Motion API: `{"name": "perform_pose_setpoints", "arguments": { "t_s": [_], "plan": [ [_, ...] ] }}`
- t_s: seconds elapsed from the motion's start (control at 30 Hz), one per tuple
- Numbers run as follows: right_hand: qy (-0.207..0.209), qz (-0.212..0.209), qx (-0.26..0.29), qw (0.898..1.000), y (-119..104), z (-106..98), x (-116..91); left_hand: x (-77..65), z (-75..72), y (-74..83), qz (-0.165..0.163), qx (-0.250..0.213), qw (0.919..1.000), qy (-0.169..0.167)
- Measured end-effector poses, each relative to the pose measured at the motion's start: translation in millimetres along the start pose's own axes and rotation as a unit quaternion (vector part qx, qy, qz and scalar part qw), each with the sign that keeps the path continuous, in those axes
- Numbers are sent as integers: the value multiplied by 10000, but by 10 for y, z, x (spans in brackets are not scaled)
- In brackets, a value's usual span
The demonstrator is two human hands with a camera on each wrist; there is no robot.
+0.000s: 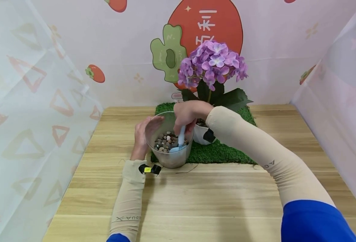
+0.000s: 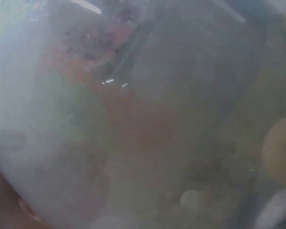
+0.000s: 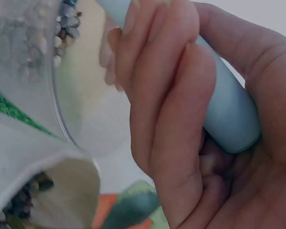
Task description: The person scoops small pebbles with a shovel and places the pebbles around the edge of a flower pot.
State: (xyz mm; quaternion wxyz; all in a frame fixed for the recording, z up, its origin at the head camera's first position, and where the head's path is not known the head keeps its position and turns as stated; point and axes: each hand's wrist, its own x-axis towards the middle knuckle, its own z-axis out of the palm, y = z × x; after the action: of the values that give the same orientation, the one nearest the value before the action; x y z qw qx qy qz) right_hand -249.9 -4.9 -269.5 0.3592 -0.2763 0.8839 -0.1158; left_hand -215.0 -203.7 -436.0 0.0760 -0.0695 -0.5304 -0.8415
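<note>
A clear plastic bucket [image 1: 173,160] stands on the table's grass mat edge, with small mixed pebbles [image 1: 165,143] inside. My left hand [image 1: 141,136] holds its left side, fingers curved round the wall. My right hand [image 1: 185,116] reaches over the rim and grips the handle [image 3: 231,114] of a light blue shovel [image 1: 181,136]. The shovel's blade [image 1: 175,149] points down among the pebbles. Right beside the bucket is a white flowerpot [image 1: 200,135] holding a purple hydrangea [image 1: 212,64], partly hidden by my right hand. The bucket's hazy wall [image 2: 133,119] fills the left wrist view.
Under the flowerpot and part of the bucket lies a green artificial grass mat [image 1: 229,154]. The wooden table [image 1: 196,201] extends toward me. Printed curtains [image 1: 123,80] close off the back and both sides.
</note>
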Motion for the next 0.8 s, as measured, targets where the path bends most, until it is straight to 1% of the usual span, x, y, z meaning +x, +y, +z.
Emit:
{"name": "perform_pose_setpoints", "arguments": {
  "t_s": [0.07,0.17,0.23,0.37,0.5,0.6,0.73,0.8],
  "plan": [
    [-53,-6,6,10000,-28,81,70,-3,-1,-2,-1,38,10000,51],
    [94,-4,211,9997,-80,239,127,-6,-14,0,33,34,10000,21],
    [293,-71,185,9994,-108,357,131,-5,-24,-1,97,31,9999,-62],
    [869,-331,-68,9956,-105,544,59,1,-26,-14,143,124,9996,-205],
    [1491,-738,-201,9859,-37,639,-39,5,-2,-18,97,295,9994,-118],
    [1849,-1039,-235,9770,12,683,-85,3,3,-11,56,378,9993,-42],
    [2463,-1285,-295,9602,95,730,-68,0,-6,-20,37,372,9992,108],
    [2673,-1336,-349,9537,156,753,-40,-6,-5,-37,-34,346,9993,143]
  ]
}}
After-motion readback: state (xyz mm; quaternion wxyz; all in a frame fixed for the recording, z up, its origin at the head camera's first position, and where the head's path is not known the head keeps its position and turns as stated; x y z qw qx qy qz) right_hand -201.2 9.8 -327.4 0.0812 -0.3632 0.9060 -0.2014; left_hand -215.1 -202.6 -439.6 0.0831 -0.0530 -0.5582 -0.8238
